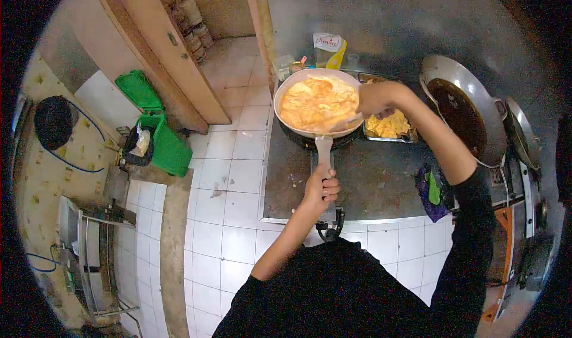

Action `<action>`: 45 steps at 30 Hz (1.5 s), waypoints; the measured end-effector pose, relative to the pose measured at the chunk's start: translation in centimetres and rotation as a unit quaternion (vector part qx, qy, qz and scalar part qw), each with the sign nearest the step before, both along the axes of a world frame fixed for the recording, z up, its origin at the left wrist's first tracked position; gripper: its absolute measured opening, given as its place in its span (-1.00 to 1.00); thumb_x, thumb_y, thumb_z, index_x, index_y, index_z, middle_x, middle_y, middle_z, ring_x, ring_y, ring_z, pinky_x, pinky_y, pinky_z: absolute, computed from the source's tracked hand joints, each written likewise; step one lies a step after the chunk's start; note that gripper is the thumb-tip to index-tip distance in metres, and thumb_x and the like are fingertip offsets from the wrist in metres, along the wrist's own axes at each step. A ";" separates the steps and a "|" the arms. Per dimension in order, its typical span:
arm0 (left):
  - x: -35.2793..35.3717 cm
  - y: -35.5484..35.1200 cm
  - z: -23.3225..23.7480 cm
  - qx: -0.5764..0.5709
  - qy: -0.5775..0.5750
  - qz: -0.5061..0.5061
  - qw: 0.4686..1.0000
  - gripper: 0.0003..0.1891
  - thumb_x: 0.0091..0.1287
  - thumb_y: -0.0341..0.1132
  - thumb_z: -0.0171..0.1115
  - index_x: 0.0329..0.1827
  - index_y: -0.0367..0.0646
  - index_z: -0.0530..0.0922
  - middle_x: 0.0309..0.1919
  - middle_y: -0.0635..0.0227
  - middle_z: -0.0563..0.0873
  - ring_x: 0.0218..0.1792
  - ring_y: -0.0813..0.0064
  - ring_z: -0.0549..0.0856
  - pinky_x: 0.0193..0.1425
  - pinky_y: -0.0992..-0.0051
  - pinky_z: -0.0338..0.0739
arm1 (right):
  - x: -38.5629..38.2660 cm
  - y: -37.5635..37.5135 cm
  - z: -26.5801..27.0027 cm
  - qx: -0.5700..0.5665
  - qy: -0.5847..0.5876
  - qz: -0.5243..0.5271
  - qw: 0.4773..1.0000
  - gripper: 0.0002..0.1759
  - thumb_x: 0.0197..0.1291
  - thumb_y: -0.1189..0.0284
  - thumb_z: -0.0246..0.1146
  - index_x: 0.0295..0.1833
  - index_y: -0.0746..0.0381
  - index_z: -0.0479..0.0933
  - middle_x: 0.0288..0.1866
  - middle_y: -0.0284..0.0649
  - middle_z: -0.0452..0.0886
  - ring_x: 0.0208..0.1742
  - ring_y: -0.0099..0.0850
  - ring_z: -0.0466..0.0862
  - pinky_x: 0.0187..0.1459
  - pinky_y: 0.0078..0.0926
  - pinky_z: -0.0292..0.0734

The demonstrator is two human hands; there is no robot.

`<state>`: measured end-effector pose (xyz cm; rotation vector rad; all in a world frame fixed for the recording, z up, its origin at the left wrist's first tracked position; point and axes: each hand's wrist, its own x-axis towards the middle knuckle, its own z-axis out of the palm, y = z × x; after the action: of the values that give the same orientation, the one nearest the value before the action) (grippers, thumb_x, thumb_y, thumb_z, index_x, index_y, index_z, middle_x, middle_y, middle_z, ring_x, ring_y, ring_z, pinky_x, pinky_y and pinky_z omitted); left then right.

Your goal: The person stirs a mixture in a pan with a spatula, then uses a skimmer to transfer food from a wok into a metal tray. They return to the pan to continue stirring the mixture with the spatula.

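My left hand (322, 189) is wrapped around the pale handle of a frying pan (279, 107), which sits over the stove at the back. Soft, partly runny egg (319, 103) spreads across the pan. My right hand (381, 98) is closed at the pan's right rim, gripping a pale spatula (347, 123) whose end dips into the egg; its outline is blurred. Just right of the pan, partly under my right forearm, a metal tray (390, 139) holds cooked scrambled egg (387, 125).
A large wok (438, 70) of dark oil stands at the right. Behind the pan is a yellow-and-white pouch (329, 49). A purple and green cloth (433, 192) lies near the counter's front edge. On the floor at left stands a green bin (170, 147) with its lid up.
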<state>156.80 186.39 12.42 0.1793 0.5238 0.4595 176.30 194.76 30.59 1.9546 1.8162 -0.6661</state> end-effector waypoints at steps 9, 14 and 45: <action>-0.1 -0.3 0.2 0.023 0.024 0.027 0.999 -0.61 0.26 0.14 -0.11 -0.46 0.02 0.32 -0.80 0.68 0.14 -0.84 0.78 0.09 -0.81 0.67 -0.08 | -4.9 4.1 -5.2 0.213 -0.002 0.044 0.976 -0.62 -0.04 0.35 0.07 -0.15 0.42 0.42 -0.30 0.10 0.57 -0.34 -0.12 0.61 -0.32 -0.24 0.47; -0.1 -0.3 0.3 0.001 0.040 0.029 0.999 -0.61 0.24 0.15 -0.08 -0.46 0.02 0.33 -0.79 0.67 0.14 -0.84 0.78 0.10 -0.81 0.67 -0.09 | -5.3 6.8 -5.5 0.209 0.038 -0.017 0.977 -0.64 -0.02 0.35 0.06 -0.18 0.43 0.41 -0.44 0.07 0.57 -0.53 -0.21 0.60 -0.49 -0.31 0.45; -0.1 0.2 2.1 0.015 0.141 -0.023 0.990 -0.59 0.21 0.18 -0.08 -0.40 0.01 0.28 -0.80 0.62 0.15 -0.83 0.76 0.07 -0.78 0.66 -0.14 | 9.3 10.4 -7.5 0.145 0.380 -0.269 0.873 -0.70 0.06 0.36 0.15 -0.11 0.29 0.50 -0.74 -0.34 0.36 -0.86 -0.71 0.12 -0.85 -0.73 -0.04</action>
<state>156.67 186.63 14.48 0.2872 0.7884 0.4000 185.61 205.11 23.10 2.6957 1.8189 -1.6109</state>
